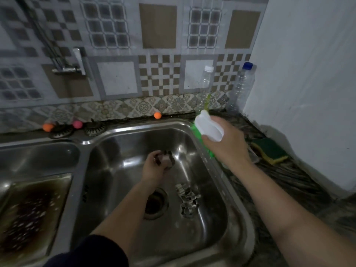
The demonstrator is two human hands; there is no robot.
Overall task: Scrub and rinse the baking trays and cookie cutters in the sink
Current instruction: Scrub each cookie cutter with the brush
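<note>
Head view, going left to right: a burnt, stained baking tray (32, 211) sits in the left basin. Your left hand (154, 168) is down in the right sink basin (119, 143), fingers closed round a cookie cutter (167, 158). More cutters (187, 200) lie on the bottom beside the drain (155, 205). Your right hand (224, 139) grips a white scrub brush with green bristles (208, 128) over the rim; a sponge (269, 150) rests on the counter.

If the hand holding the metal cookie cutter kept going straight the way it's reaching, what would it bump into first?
Probably the far wall of the sink. The left hand, gripping a cookie cutter, points toward it over bare steel with nothing between, though depth is hard to judge from this view.
</note>
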